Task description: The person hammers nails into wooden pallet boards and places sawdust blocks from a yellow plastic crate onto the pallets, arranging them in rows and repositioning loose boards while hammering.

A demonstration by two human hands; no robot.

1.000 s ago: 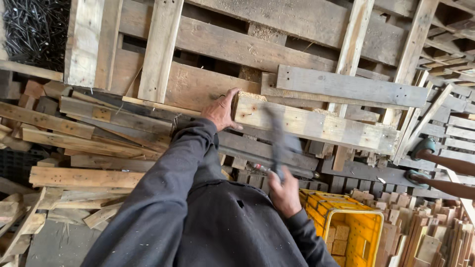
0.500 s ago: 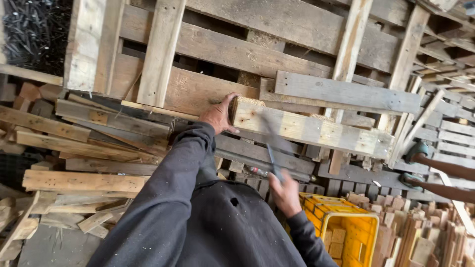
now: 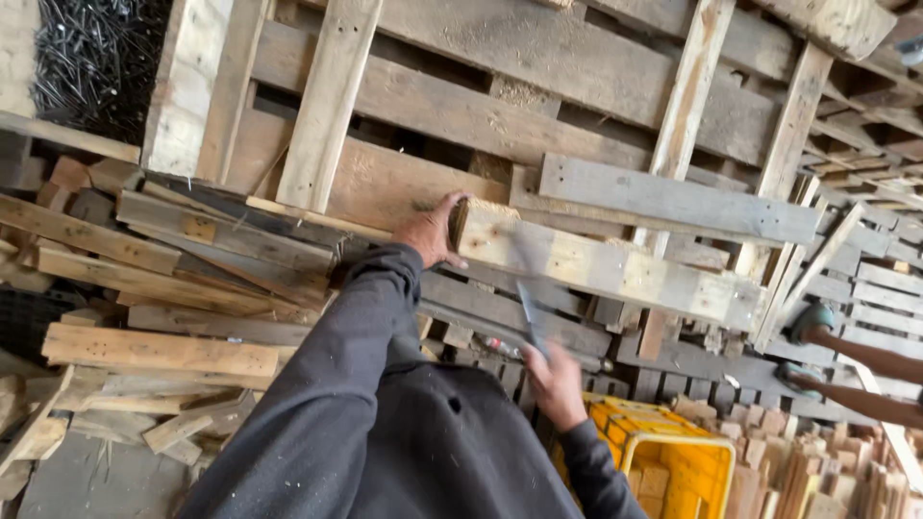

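Gripping the sawn end of a pale wooden plank, the left hand wraps its fingers over the plank's near end. The plank lies across a stack of weathered pallets, slanting down toward the right. Just below the plank, the right hand is closed around the handle of a blurred tool that points up toward the plank's underside. Below the plank and right of that hand sits a yellow crate holding small wood blocks. Left of the plank lies a heap of loose boards. Far above and left of the plank, a dark pile of nails shows. Right of the plank, another person's feet rest against slats.
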